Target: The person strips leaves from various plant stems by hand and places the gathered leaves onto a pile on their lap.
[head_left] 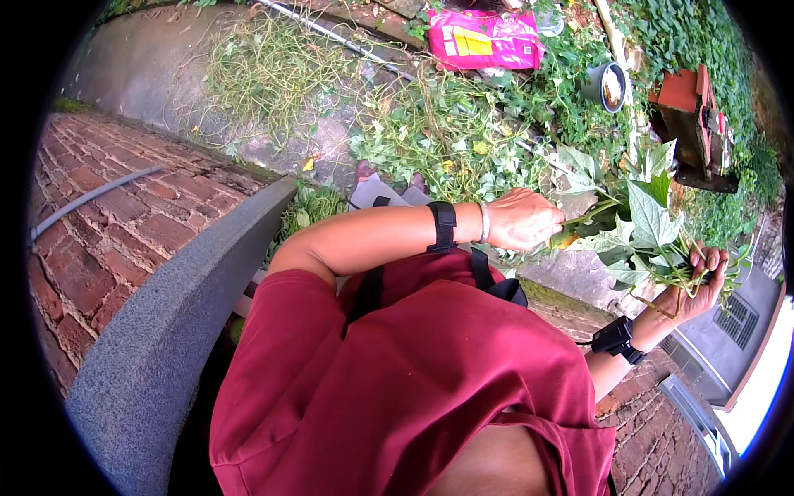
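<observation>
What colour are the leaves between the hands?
The leaves are green, some paler than others, clearest in the head view.

Leaves (653,217) clog the gap between left hand (521,219) and right hand (703,279). Open path between left hand and shirt (447,364), above bare concrete (579,277). Ledge (178,331) limits left elbow (296,255) side. Pot (608,88), bag (484,41) farther out.

A person's left arm (372,234) bent sharply at the elbow (308,255) and reached across the body to the right, the left hand (523,219) drawn into a near-fist. Farther out, the right forearm (608,374) angled outward, the right hand (700,285) curled with fingers bent inward.
</observation>
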`<state>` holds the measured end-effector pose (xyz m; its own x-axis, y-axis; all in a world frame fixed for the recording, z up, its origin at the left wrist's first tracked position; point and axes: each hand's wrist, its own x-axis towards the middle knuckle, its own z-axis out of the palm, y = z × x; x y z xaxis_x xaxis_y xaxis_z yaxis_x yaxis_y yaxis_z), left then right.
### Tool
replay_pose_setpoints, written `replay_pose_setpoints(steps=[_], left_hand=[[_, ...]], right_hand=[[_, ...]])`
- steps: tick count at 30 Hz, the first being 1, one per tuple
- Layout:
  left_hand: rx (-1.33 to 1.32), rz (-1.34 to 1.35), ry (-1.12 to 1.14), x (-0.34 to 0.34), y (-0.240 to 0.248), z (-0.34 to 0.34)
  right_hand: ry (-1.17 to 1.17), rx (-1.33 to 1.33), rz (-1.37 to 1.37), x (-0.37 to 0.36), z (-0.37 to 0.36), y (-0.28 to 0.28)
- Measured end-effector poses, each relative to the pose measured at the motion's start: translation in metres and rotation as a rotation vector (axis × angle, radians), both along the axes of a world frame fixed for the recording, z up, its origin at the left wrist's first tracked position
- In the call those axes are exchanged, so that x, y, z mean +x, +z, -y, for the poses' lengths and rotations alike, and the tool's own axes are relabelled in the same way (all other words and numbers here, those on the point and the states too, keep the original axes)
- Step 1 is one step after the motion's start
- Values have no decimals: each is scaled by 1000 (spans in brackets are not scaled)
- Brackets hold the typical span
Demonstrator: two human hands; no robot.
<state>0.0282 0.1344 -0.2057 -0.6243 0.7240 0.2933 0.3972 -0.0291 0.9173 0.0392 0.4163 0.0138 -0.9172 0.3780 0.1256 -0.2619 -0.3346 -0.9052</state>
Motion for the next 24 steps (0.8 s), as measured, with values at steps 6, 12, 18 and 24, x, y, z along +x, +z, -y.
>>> replay_pose_setpoints(steps=[6,12,18,24], left_hand=[[-168,57,326,-35,-44,15],[498,1400,645,-108,-56,21],[522,1130,698,-154,-77,111],[752,932,172,-126,32,58]], right_hand=[[138,-14,195,0,49,-11],[45,282,536,0,135,-29],[12,373,364,7,93,15],[220,602,544,-45,136,-93]])
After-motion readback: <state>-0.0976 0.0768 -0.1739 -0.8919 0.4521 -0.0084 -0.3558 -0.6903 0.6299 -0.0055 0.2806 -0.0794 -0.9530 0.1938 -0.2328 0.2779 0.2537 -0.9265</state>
